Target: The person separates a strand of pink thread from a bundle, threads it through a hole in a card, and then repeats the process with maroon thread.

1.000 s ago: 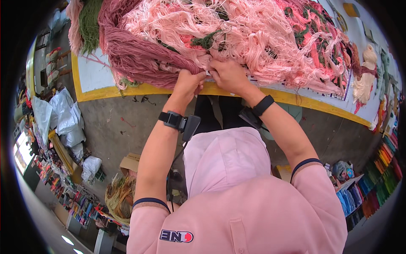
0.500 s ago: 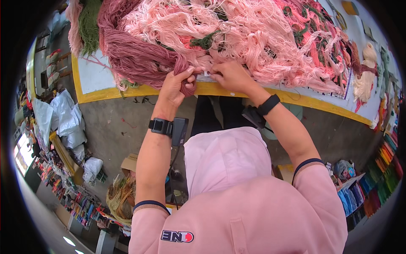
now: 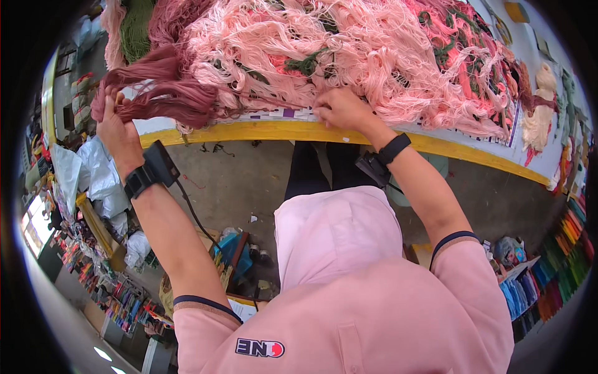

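Observation:
A hank of mauve yarn (image 3: 177, 103) is drawn out to the left over the table's near edge. My left hand (image 3: 120, 128) is closed around its far-left loop. From the hank a thin stretched mauve strand runs right toward my right hand (image 3: 341, 109), whose fingers are pinched together low at the table edge. The fingertips of the right hand are partly hidden, but the strand leads to them. Beside and beyond both hands lies a large heap of tangled pale pink yarn (image 3: 367, 56), with dark green strands (image 3: 305, 64) mixed in.
The white table (image 3: 156, 124) has a yellow front edge (image 3: 249, 133). A green yarn bundle (image 3: 135, 31) lies at the far left, a cream hank (image 3: 543, 84) at the right. White plastic bags (image 3: 96, 165) and colourful yarn racks stand around the floor.
My left hand has moved left, pulling the mauve hank away from my right hand and stretching a strand between them. My right hand has stayed nearly in place.

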A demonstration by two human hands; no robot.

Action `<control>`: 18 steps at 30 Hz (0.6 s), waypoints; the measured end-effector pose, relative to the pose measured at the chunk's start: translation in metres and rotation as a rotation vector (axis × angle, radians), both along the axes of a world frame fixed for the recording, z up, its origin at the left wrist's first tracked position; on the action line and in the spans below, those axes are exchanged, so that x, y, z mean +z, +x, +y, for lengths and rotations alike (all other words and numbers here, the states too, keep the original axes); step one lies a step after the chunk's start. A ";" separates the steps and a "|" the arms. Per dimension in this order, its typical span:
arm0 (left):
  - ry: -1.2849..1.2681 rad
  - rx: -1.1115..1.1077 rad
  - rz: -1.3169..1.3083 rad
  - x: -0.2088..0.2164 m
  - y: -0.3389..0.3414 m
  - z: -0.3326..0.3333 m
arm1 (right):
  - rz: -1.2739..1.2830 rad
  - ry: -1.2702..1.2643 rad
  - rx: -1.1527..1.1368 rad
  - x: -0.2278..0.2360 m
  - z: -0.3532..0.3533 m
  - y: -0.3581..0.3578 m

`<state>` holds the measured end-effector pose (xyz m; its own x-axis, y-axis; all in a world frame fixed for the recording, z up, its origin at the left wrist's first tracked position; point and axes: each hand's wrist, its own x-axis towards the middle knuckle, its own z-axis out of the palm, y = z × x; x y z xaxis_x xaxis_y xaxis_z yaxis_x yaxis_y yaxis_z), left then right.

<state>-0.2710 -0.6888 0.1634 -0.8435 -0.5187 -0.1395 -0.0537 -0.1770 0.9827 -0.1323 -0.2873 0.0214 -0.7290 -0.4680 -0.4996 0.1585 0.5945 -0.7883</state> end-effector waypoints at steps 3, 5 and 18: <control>-0.048 -0.517 -0.344 -0.018 0.026 0.055 | -0.289 -0.458 -0.225 0.001 0.010 -0.003; 0.091 -0.655 -0.493 -0.049 0.070 0.119 | -0.347 -0.637 -0.359 0.003 0.016 -0.003; 0.821 -0.744 -0.598 -0.099 0.146 0.191 | -0.418 -0.771 -0.693 0.031 -0.034 0.027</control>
<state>-0.1252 -0.4978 0.0643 -0.5877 0.4746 -0.6553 -0.8005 -0.4589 0.3856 -0.1056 -0.3214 0.0520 -0.7947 -0.3161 -0.5182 0.6053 -0.3499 -0.7150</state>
